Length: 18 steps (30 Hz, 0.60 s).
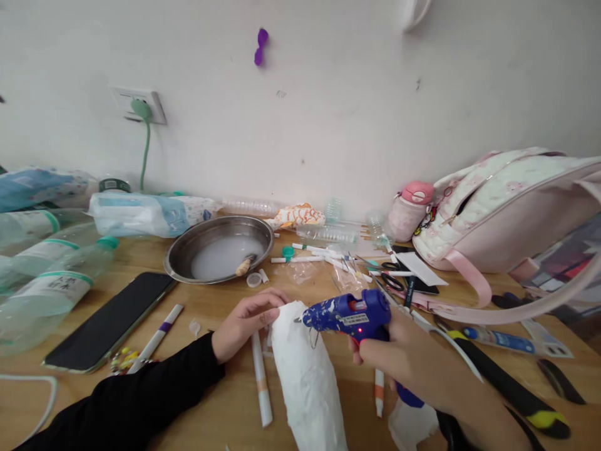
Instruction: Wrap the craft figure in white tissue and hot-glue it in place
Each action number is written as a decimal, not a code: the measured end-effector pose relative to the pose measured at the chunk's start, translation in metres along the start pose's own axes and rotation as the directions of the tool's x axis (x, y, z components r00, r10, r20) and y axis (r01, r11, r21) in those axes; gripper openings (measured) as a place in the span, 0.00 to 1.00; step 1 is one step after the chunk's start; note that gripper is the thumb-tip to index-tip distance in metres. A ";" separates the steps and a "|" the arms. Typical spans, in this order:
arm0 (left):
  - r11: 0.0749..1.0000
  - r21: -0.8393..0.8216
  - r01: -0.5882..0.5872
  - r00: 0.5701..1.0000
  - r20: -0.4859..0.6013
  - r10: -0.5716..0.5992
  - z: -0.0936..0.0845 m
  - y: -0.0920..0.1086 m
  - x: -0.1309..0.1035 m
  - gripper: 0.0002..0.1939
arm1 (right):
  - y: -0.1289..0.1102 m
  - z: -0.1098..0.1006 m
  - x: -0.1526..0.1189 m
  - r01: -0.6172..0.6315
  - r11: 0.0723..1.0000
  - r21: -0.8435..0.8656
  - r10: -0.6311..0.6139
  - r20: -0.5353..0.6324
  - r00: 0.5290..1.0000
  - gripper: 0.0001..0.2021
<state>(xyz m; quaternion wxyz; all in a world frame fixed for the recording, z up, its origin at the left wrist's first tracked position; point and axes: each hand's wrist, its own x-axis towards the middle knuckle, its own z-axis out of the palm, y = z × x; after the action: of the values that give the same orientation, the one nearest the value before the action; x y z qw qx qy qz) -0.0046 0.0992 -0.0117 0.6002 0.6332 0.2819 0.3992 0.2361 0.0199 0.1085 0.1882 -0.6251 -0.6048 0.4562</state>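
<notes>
My right hand [394, 344] is wrapped round the handle of a blue glue gun [347, 312], which has pale dried smears and a lit red light. Its metal nozzle points left and meets, or hovers just over, the upper end of a long white paper-covered form [307, 376]. That form is rounded and wrinkled, with its lower end cut off by the picture's edge. At its upper left side my left hand [251, 319] grips the rim between thumb and fingers. A white marker [261, 379] lies beside the form, below my left hand.
A metal bowl [218, 250] of cloudy liquid holds a brush [245, 265]. Plastic bottles [51, 291] and a phone [113, 319] lie left. Scissors [392, 275], several markers and a pink backpack [507, 213] are right, with a black-and-yellow tool [507, 382] nearer.
</notes>
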 end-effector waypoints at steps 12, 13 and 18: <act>1.000 -0.008 0.000 1.000 0.003 0.001 0.000 -0.001 0.001 0.12 | -0.003 0.003 0.004 0.067 0.998 0.022 -0.068 0.057 0.996 0.02; 1.000 -0.009 0.000 1.000 0.003 0.000 0.000 -0.001 0.001 0.12 | -0.002 0.003 0.004 0.057 0.998 0.033 -0.058 0.052 0.997 0.02; 1.000 -0.008 0.001 1.000 -0.002 -0.001 0.001 0.000 0.001 0.13 | 0.003 0.004 0.004 0.059 0.997 0.058 -0.060 0.028 0.998 0.05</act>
<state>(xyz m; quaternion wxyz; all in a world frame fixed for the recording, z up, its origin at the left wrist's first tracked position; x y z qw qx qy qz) -0.0030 0.0992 -0.0110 0.6025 0.6303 0.2815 0.4006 0.2341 0.0220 0.1029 0.2105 -0.5945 -0.6126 0.4764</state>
